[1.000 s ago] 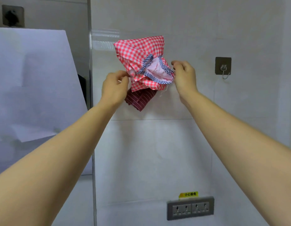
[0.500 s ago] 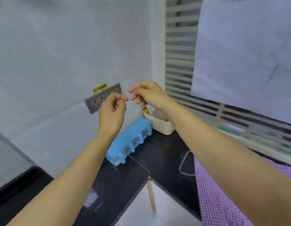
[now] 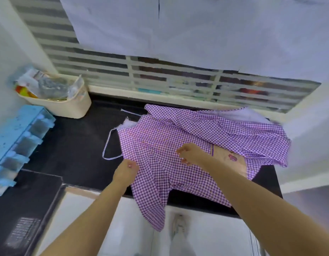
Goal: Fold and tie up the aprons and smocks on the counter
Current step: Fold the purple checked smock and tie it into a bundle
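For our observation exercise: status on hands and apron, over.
Left hand grips purple gingham apron edge; right hand curled over it, grip unclear. Apron unfolded, overhanging black counter. Cream bin apart.

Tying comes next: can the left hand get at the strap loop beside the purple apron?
Probably yes: the strap loop lies on bare black counter just beyond the left hand, with nothing between them.

Bare counter (image 3: 73, 145) left; bin (image 3: 67, 106) behind.

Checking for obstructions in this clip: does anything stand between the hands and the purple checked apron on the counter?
Nothing visible does. The left hand touches the apron at its left edge, the right hand at its middle; the cream bin sits apart, far left.
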Demonstrator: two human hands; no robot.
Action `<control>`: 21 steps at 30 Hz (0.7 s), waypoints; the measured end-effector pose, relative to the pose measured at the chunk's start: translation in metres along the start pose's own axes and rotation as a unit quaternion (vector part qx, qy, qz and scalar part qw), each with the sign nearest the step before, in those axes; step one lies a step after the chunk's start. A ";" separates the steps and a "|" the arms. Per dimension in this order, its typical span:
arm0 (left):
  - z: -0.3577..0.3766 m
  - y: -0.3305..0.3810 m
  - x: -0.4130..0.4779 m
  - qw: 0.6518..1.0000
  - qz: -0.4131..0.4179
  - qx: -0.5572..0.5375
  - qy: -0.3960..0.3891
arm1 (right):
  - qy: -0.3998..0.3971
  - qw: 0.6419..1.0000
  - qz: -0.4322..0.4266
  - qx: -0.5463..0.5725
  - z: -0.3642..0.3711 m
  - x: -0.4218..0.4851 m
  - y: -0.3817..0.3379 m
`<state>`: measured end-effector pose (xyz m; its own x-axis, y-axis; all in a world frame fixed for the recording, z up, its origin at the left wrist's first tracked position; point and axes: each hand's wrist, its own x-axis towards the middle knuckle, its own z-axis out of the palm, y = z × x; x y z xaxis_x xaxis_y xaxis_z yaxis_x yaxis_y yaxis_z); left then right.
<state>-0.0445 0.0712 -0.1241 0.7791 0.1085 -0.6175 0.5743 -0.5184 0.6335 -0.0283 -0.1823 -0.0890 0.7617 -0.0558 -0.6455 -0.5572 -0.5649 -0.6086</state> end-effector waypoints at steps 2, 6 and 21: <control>0.015 0.000 0.018 0.998 -0.053 0.003 0.025 | -0.002 0.999 0.019 -0.047 -0.018 0.022 0.028; 0.030 0.008 0.033 0.988 -0.100 0.026 0.119 | 0.011 0.994 0.002 -0.110 -0.036 0.051 0.044; 0.001 0.050 0.123 0.961 0.056 0.221 0.157 | 0.126 0.974 -0.008 -0.190 -0.063 0.134 0.009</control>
<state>0.0798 0.0577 -0.1690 0.9072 0.2459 -0.3414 0.3736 -0.8442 0.3845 0.0900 -0.2465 -0.1522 0.8531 -0.2171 -0.4744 -0.4178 -0.8289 -0.3720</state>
